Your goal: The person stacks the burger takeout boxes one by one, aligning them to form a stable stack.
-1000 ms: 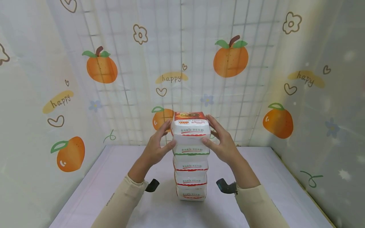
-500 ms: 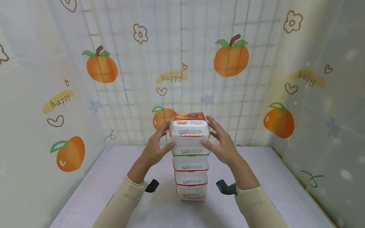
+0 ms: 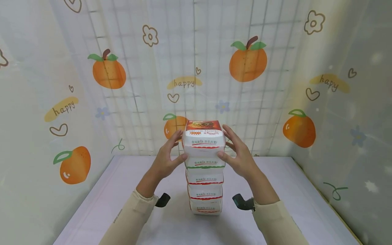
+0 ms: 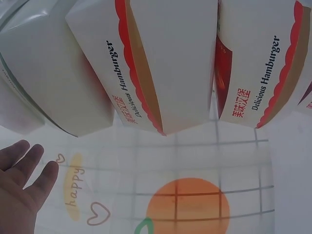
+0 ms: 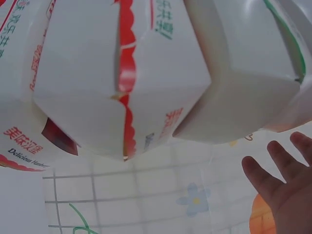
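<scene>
Several white paper hamburger boxes stand in one upright stack on the table (image 3: 147,217). The top box (image 3: 203,143) has a red burger picture on its lid and a red wavy trim line; it sits slightly left of those under it. Below it is a box with a green trim line (image 3: 206,162), then red-trimmed boxes (image 3: 206,193). My left hand (image 3: 166,158) is at the top box's left side, its thumb by the lower front corner. My right hand (image 3: 240,156) mirrors it on the right. In both wrist views the fingers are spread and fairly straight; contact with the box is unclear.
A curtain printed with oranges (image 3: 248,66) hangs behind and along both sides of the table. A wire grid (image 3: 196,44) shows through it at the back. A black wrist camera mount (image 3: 163,200) juts from the left sleeve, and another mount (image 3: 243,201) from the right.
Between one second and half a second ago the top box shifted slightly left and towards me. Since then the box and both hands have hardly moved.
</scene>
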`<state>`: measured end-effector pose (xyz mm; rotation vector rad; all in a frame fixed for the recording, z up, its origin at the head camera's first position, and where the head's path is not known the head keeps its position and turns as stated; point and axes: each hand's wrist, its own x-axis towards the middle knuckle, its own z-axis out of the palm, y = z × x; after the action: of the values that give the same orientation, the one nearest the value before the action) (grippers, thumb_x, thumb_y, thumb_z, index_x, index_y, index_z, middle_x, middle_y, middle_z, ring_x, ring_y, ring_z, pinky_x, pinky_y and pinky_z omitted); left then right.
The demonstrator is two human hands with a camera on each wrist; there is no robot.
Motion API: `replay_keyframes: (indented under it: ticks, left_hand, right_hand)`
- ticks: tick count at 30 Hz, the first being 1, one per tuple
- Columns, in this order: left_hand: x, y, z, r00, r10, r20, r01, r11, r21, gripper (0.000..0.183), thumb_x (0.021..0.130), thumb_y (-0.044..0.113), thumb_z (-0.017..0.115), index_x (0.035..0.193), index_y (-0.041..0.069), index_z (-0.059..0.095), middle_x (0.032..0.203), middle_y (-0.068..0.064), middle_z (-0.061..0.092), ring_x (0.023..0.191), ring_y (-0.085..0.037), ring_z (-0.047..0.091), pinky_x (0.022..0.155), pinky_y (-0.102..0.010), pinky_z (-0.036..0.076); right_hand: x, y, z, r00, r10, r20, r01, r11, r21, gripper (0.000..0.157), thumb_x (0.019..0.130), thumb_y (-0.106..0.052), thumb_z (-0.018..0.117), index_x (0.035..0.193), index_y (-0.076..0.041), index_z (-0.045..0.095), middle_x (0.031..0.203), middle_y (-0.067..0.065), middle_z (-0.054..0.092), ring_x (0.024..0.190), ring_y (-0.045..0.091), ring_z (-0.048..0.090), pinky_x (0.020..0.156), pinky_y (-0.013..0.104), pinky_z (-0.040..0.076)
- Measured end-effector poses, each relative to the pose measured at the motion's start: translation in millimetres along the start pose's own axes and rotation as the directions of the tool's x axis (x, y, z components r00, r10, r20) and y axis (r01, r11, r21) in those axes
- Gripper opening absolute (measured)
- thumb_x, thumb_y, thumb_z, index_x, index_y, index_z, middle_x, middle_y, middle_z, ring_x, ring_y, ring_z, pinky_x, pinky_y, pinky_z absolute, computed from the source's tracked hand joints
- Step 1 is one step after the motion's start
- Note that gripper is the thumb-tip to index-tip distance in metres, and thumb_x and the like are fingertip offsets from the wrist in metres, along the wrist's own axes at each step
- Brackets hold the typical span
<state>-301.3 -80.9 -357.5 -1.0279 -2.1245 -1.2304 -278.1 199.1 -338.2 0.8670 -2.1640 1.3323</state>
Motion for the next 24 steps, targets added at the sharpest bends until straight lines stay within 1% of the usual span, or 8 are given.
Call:
replay_keyframes:
  ticks: [2,4,8,12,15,19,24]
  left_hand:
    - [-0.6,-0.3,-0.1,1.000,-0.001,0.000,0.001,1.000,0.002,0.080,0.091,0.059,0.054,0.155,0.021,0.024,0.153,0.003,0.036,0.135,-0.018,0.037,0.104,-0.051,0.037]
    - [-1.6,-0.6,0.0,1.000,-0.004,-0.001,0.004,1.000,0.008,0.081,0.091,0.062,0.053,0.155,0.022,0.024,0.153,0.004,0.035,0.135,-0.017,0.037,0.104,-0.050,0.037]
    - [-3.4,-1.8,-0.1,1.000,0.002,0.001,-0.002,1.000,0.001,0.082,0.090,0.062,0.053,0.155,0.022,0.024,0.154,-0.001,0.035,0.135,-0.018,0.037,0.105,-0.050,0.037]
    - [-5.3,-3.3,-0.8,1.000,0.003,0.002,-0.003,1.000,0.005,0.083,0.090,0.063,0.053,0.155,0.022,0.024,0.154,-0.001,0.034,0.136,-0.018,0.037,0.105,-0.049,0.036]
    - [-6.6,-3.8,-1.5,1.000,0.007,0.003,-0.007,1.000,0.006,0.083,0.090,0.063,0.053,0.155,0.021,0.024,0.155,0.002,0.032,0.136,-0.019,0.036,0.105,-0.049,0.036]
    - [-7.6,-4.0,-1.9,1.000,0.013,0.007,-0.014,1.000,0.010,0.083,0.090,0.062,0.053,0.156,0.021,0.023,0.155,0.003,0.031,0.136,-0.020,0.036,0.106,-0.049,0.036]
    - [-7.2,-3.2,-1.6,1.000,0.009,0.005,-0.009,1.000,0.016,0.081,0.091,0.061,0.053,0.155,0.022,0.024,0.155,0.004,0.032,0.136,-0.018,0.036,0.106,-0.049,0.036]
  right_hand:
    - [-0.6,1.3,-0.3,1.000,0.001,0.000,-0.001,1.000,0.002,0.084,0.086,-0.024,0.073,0.154,-0.033,0.025,0.152,0.000,0.037,0.140,0.026,0.030,0.103,0.058,0.036]
    - [-1.7,2.0,-0.3,1.000,0.000,-0.001,0.000,1.000,0.003,0.083,0.086,-0.026,0.073,0.154,-0.035,0.025,0.152,-0.001,0.037,0.140,0.025,0.030,0.103,0.058,0.036]
    - [-3.2,3.0,-0.2,1.000,0.004,-0.005,-0.004,1.000,0.003,0.084,0.086,-0.026,0.073,0.154,-0.036,0.025,0.151,-0.001,0.037,0.140,0.025,0.031,0.102,0.059,0.036]
    - [-3.7,3.2,-0.4,1.000,0.004,-0.009,-0.004,1.000,0.010,0.083,0.086,-0.025,0.073,0.154,-0.036,0.026,0.152,-0.001,0.037,0.140,0.025,0.031,0.103,0.058,0.036]
    - [-4.2,2.8,-0.5,1.000,-0.001,-0.008,0.001,1.000,0.015,0.084,0.086,-0.023,0.073,0.154,-0.034,0.026,0.152,-0.001,0.037,0.140,0.025,0.031,0.103,0.058,0.036]
    - [-4.9,1.9,-0.6,1.000,-0.007,-0.005,0.007,1.000,0.020,0.085,0.085,-0.020,0.074,0.154,-0.031,0.026,0.152,0.001,0.037,0.140,0.027,0.031,0.102,0.060,0.036]
    - [-4.6,2.2,-0.6,1.000,-0.007,-0.001,0.007,1.000,0.016,0.085,0.085,-0.020,0.073,0.155,-0.029,0.026,0.153,0.003,0.036,0.140,0.029,0.031,0.102,0.061,0.035]
